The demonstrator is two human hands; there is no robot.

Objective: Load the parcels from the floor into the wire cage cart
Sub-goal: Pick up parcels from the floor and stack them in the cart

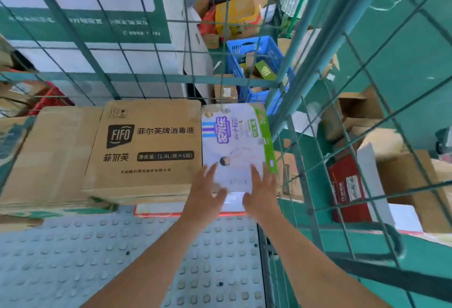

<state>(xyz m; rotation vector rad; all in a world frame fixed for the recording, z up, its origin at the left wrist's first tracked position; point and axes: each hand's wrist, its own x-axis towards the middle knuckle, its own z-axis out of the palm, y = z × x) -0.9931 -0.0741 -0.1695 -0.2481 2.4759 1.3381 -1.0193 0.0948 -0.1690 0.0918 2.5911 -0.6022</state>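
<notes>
White parcel under flat, open left hand and right hand, neither gripping

Both arms reach forward, left hand and right hand flat, fingers straight.

Even, bright, diffuse light fills the scene, and no single source shows. Shadows are soft and shallow, the clearest a thin dark band under the near edge of the FIFO carton. Colours lean teal. The white pack looks washed out, its print pale. Wide-angle distortion bends the cage wires outward at the right and far edges. Motion blur smears both hands and the left margin; the far clutter is soft, while the carton's lettering stays fairly sharp.
</notes>
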